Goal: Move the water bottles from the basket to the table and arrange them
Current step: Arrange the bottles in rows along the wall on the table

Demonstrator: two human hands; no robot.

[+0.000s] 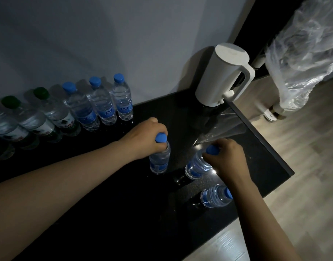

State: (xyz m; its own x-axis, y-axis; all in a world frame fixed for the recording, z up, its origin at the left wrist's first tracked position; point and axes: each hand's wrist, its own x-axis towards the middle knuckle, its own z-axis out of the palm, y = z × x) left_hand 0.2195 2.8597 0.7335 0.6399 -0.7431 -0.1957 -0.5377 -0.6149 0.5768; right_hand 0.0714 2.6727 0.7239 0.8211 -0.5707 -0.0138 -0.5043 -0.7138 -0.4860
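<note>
On the black table point(124, 204), my left hand point(143, 137) grips the neck of an upright blue-capped water bottle point(160, 161). My right hand point(227, 157) holds the top of a second blue-capped bottle point(196, 165), which is tilted. A third blue-capped bottle point(215, 195) stands near the table's right front edge, partly behind my right forearm. Along the wall runs a row of bottles: three with blue caps point(122, 98) on the right, green-capped ones point(54, 112) to the left. No basket is in view.
A white electric kettle point(224, 74) stands at the table's back right corner. Clear plastic wrap point(224, 127) lies on the table in front of it. To the right, over the wood floor, a plastic-covered object point(303, 53) stands on a white stand.
</note>
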